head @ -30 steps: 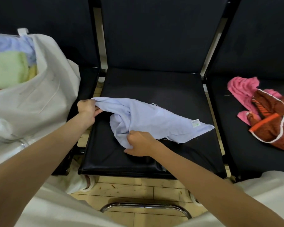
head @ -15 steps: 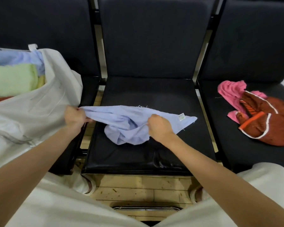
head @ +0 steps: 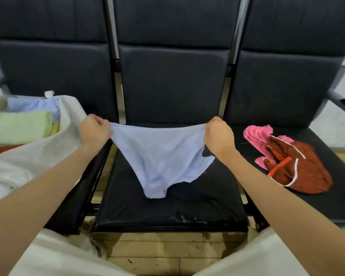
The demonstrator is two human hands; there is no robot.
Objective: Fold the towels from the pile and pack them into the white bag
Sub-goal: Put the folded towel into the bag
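1. Towel (head: 157, 156), pale blue, hangs over the middle black seat (head: 167, 206), its top edge stretched taut from 9 o'clock to 3 o'clock between two raised hands; the loose body sags toward 6 o'clock, its lowest fold appearing to touch the cushion.
2. Left hand (head: 94, 130) pinches the top corner at the towel's 9 o'clock end, fingers curled tight on the cloth. Right hand (head: 217, 134) grips the opposite corner at 3 o'clock the same way. Both hands sit level and about equally far from the body, so neither leads.
3. Long axis runs side to side. A fold, judged from this hold, would bring one corner across to meet the other, or lower the cloth flat onto the seat first.
4. White bag (head: 48, 156) stands at 9 o'clock on the left seat, just beside the left hand, which is the nearer one for packing. Folded green towel (head: 20, 126) and a blue one already lie inside.
5. Pile (head: 287, 160) remains at 3 o'clock on the right seat: a pink towel and a rust-brown one, crumpled and touching, well apart from the right hand.
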